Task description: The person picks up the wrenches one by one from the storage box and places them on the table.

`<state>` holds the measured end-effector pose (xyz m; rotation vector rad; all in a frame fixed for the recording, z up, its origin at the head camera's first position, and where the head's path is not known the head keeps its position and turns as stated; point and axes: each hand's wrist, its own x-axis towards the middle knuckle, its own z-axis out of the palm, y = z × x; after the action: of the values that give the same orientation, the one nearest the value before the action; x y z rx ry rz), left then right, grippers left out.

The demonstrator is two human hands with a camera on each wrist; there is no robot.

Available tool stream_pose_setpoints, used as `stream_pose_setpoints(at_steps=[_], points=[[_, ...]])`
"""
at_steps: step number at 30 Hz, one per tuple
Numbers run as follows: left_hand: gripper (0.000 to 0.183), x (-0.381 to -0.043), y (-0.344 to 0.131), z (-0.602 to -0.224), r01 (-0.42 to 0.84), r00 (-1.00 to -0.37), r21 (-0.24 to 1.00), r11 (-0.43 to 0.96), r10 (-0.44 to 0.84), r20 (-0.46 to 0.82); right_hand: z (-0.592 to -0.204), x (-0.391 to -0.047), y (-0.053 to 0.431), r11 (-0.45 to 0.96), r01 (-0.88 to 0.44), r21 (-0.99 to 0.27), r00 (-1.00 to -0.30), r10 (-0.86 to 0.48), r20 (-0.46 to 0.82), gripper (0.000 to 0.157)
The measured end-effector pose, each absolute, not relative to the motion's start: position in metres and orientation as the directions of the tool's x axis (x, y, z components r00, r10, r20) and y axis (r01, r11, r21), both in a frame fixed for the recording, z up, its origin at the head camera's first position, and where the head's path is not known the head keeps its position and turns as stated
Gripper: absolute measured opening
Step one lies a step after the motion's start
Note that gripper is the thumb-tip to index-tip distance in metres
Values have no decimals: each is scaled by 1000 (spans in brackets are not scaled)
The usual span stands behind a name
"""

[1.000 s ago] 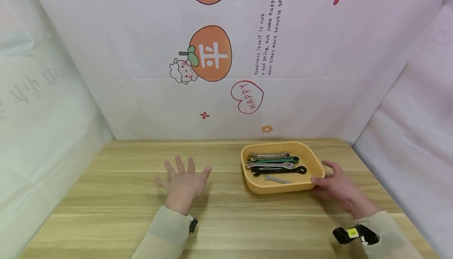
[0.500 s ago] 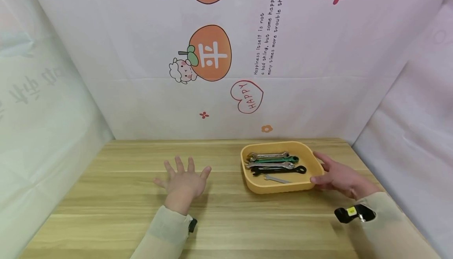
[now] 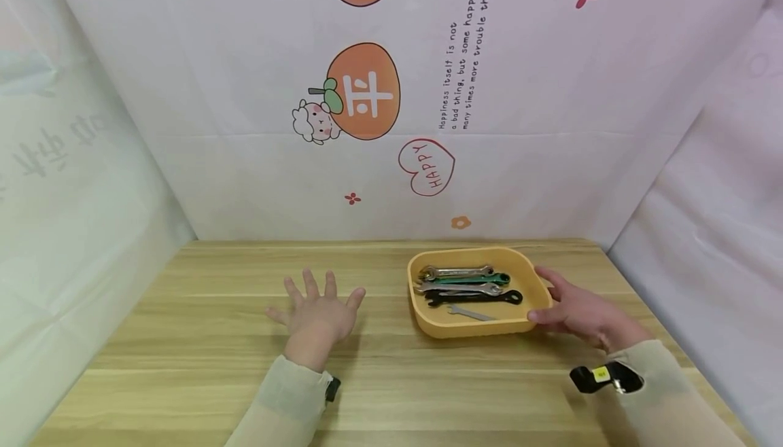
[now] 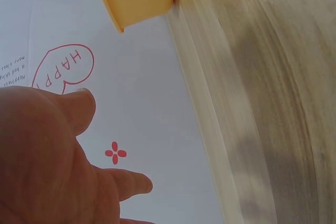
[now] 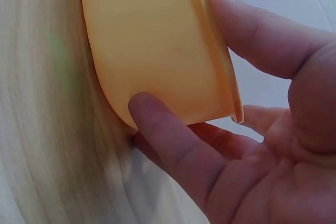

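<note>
A shallow yellow plastic tray (image 3: 471, 331) with rounded corners sits right of centre on the table. In it lies a bunch of wrenches: silver ones on top, a green-handled wrench (image 3: 498, 279), a black wrench (image 3: 477, 298), and a small grey wrench (image 3: 470, 313) apart at the front. My right hand (image 3: 584, 311) holds the tray's right end. In the right wrist view its thumb (image 5: 252, 30) lies at the rim, and a finger (image 5: 163, 124) presses the outer wall. My left hand (image 3: 319, 321) is left of the tray, palm down, fingers spread, holding nothing.
The wood-grain table (image 3: 391, 379) runs back to a white printed cloth wall (image 3: 526, 182). White cloth also hangs along the left side (image 3: 79, 229) and right side (image 3: 716, 243). A dark strap (image 3: 605, 376) sits on the right wrist.
The right hand has shifted its hold on the tray's right end, and the tray with its wrenches has slid slightly left and nearer. The left hand has stayed still.
</note>
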<state>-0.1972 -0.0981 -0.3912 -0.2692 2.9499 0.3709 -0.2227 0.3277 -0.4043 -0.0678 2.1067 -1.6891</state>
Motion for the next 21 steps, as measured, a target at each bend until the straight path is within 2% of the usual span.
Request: stream_pose_setpoints(at_steps=[15,18,21], points=[[92,-194,-95,-389,-176,-976,248,953,-137,-168,-404,-211,303,344,183,-921,-923,-262,-282,104],[96,-196,-94,-389,-146,-980,301,942,-96,-177,-404,-209,299,351,173,-920,-927,-259,-273,104],[95,-200,-93,-392,-87,-987,417,905,-20,-161,-404,-207,295,354,169,-920,-929,-256,-269,104]])
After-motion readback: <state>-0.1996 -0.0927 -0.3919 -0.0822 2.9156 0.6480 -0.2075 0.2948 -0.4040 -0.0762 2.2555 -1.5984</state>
